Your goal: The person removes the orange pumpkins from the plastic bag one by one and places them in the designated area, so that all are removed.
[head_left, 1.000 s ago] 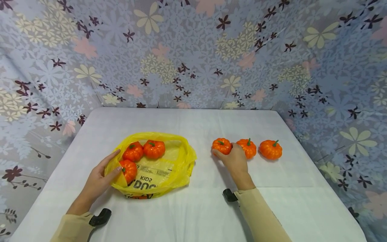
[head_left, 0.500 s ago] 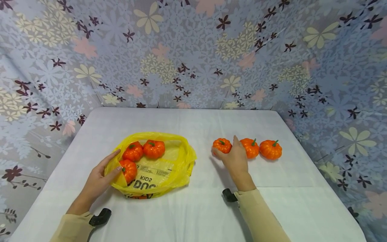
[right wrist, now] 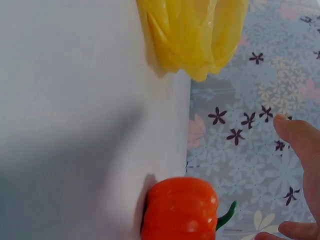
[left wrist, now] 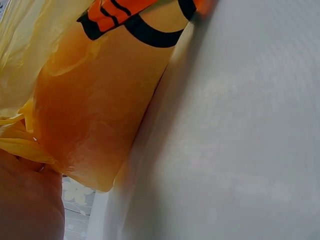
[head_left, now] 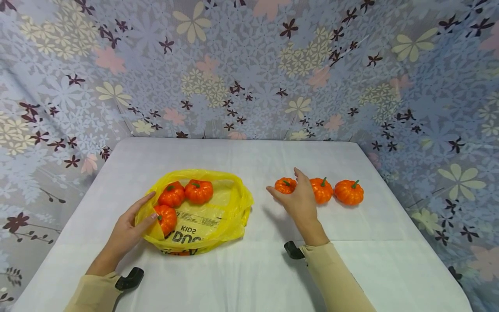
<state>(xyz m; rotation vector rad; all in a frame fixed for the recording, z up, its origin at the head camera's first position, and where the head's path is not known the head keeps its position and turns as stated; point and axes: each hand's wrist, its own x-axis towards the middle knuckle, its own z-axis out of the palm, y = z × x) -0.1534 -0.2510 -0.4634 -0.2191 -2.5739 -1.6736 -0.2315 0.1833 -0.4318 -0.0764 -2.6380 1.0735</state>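
My left hand (head_left: 126, 225) grips the left rim of a yellow plastic bag (head_left: 220, 195), thumb inside and fingers outside. The bag lies spread on the table with three small orange toy pumpkins (head_left: 199, 192) in it. In the left wrist view its orange-tinted side (left wrist: 95, 115) stands beside the hand. Over to the right, my right hand (head_left: 304, 201) hovers, thumb and fingers spread, holding nothing. It partly covers one pumpkin (head_left: 284, 185); a second pumpkin (head_left: 322, 191) is just right of it. The right wrist view shows an orange pumpkin (right wrist: 180, 210) below the spread hand (right wrist: 307, 155).
A third loose pumpkin (head_left: 348, 193) ends the row on the right. Everything sits on a table (head_left: 234, 277) covered in white cloth. Floral fabric (head_left: 249, 73) hangs behind and along both sides. A black wrist-camera piece juts from each sleeve.
My right hand has let go of the leftmost loose pumpkin, lifted off and spread its fingers. The middle loose pumpkin has shifted slightly right. My left hand and the bag have stayed still.
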